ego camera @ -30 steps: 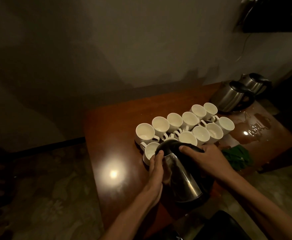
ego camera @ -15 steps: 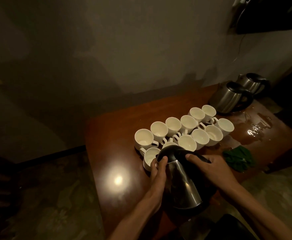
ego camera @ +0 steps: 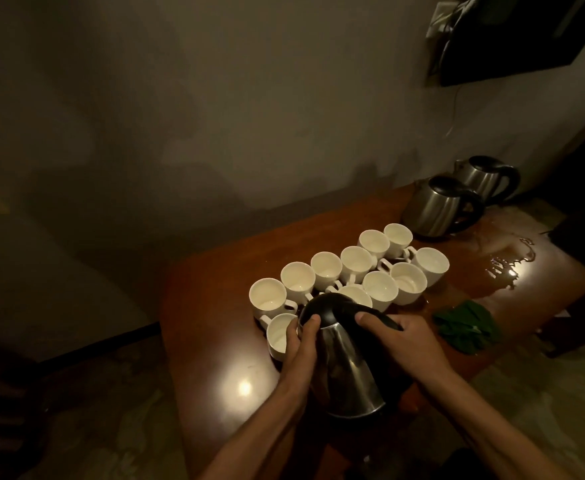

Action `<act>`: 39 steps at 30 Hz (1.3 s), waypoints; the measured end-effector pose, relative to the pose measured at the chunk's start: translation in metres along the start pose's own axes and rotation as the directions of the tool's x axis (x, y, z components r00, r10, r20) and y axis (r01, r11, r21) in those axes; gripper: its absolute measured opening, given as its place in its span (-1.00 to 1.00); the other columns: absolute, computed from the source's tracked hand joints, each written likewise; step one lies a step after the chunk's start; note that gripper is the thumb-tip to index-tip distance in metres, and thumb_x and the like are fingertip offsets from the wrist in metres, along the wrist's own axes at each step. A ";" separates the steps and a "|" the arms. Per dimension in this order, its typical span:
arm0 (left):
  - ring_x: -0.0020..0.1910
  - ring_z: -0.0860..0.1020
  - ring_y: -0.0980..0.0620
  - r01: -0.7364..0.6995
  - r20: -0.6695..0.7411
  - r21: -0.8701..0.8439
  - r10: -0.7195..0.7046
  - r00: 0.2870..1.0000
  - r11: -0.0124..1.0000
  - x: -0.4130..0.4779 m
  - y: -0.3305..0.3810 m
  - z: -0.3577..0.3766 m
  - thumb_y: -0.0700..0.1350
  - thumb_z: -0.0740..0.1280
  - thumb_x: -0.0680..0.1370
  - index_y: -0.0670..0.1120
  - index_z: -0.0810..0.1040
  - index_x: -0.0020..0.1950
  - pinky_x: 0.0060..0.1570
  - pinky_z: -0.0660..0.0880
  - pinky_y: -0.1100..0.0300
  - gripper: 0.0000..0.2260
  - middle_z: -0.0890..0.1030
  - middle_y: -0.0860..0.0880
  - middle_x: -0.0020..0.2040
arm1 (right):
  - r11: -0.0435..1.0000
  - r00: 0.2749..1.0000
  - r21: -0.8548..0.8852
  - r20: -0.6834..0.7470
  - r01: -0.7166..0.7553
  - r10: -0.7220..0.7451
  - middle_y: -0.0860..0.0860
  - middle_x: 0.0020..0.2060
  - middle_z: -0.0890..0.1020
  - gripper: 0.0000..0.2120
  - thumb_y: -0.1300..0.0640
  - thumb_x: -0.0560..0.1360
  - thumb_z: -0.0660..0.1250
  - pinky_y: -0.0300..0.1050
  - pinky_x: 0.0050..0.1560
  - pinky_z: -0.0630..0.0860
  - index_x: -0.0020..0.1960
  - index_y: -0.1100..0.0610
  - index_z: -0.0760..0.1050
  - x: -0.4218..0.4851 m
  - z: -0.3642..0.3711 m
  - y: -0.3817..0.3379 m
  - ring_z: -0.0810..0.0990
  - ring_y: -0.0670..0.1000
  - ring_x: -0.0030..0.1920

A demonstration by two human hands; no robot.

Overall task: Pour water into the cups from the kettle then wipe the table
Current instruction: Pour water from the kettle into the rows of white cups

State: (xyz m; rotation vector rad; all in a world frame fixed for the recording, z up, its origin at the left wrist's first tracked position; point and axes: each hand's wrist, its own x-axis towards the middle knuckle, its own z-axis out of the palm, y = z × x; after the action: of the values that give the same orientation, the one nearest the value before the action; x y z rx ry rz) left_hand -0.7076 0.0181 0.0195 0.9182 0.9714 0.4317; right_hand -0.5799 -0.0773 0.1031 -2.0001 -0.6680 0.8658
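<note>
A steel kettle (ego camera: 344, 372) with a black lid is tipped forward over the near left cup (ego camera: 279, 336). My right hand (ego camera: 402, 341) grips its black handle. My left hand (ego camera: 301, 344) presses against the kettle's left side near the lid. Several white cups (ego camera: 353, 271) stand in two rows on the brown wooden table (ego camera: 208, 306). A crumpled green cloth (ego camera: 466, 329) lies to the right of my right hand. The kettle's spout and any stream of water are hidden behind the lid and my left hand.
Two more steel kettles (ego camera: 440, 207) (ego camera: 485, 178) stand at the table's far right corner. A puddle of spilled water (ego camera: 513, 268) glistens on the table right of the cups. A dark screen (ego camera: 513, 36) hangs on the wall above.
The kettle stays tilted over the near left cup with both hands in the same hold. The view has shifted slightly; the cups and cloth have not moved.
</note>
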 end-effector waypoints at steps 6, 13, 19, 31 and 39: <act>0.35 0.47 -0.09 -0.037 -0.020 0.038 0.038 0.999 0.999 -0.005 0.012 0.027 0.42 0.34 0.40 0.18 0.23 0.54 0.37 0.43 -0.15 -0.23 0.46 -0.01 0.41 | 0.999 0.999 0.036 0.010 0.039 -0.040 0.09 -0.31 0.72 -0.63 -0.11 0.47 0.43 -0.12 -0.32 0.56 -0.17 0.23 0.65 0.005 -0.027 0.002 0.71 0.12 -0.29; 0.36 0.44 -0.07 -0.122 -0.022 0.040 0.123 0.992 0.992 -0.005 0.018 0.068 0.43 0.32 0.39 0.21 0.22 0.54 0.40 0.38 -0.12 -0.23 0.44 0.04 0.39 | 0.991 0.998 0.118 0.007 0.066 -0.067 0.03 -0.37 0.70 -0.69 -0.07 0.49 0.42 -0.31 -0.47 0.46 -0.20 0.19 0.62 0.006 -0.068 0.004 0.65 -0.07 -0.43; 0.28 0.47 -0.05 -0.162 -0.012 0.038 0.163 0.987 0.986 -0.004 0.021 0.097 0.23 0.29 0.54 0.15 0.25 0.53 0.20 0.44 0.04 -0.41 0.46 -0.01 0.37 | 0.975 0.995 0.199 -0.018 0.097 -0.095 0.03 -0.45 0.65 -0.69 -0.02 0.50 0.43 -0.29 -0.50 0.41 -0.24 0.21 0.60 0.004 -0.094 0.010 0.58 -0.07 -0.50; 0.17 0.43 -0.01 -0.142 -0.007 0.055 0.143 0.990 0.988 -0.004 0.029 0.138 0.13 0.30 0.61 0.07 0.22 0.55 0.08 0.41 0.14 -0.46 0.43 -0.02 0.29 | 0.950 0.988 0.271 -0.061 0.152 -0.141 -0.01 -0.53 0.60 -0.72 0.09 0.52 0.41 -0.35 -0.53 0.39 -0.28 0.24 0.57 0.003 -0.127 0.021 0.52 -0.14 -0.57; 0.07 0.45 0.09 -0.151 0.008 0.101 0.151 0.988 0.983 0.009 0.034 0.150 0.08 0.21 0.65 0.07 0.22 0.54 0.01 0.44 0.17 -0.54 0.41 0.07 0.21 | 0.948 0.986 0.272 -0.075 0.163 -0.148 -0.02 -0.50 0.62 -0.72 0.05 0.51 0.40 -0.36 -0.48 0.42 -0.29 0.21 0.56 0.014 -0.136 0.023 0.55 -0.14 -0.51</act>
State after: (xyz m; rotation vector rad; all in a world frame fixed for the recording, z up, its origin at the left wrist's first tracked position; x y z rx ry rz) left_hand -0.5733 -0.0266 0.0798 1.0888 0.9337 0.5141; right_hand -0.4627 -0.1441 0.1353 -1.6891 -0.6275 0.7634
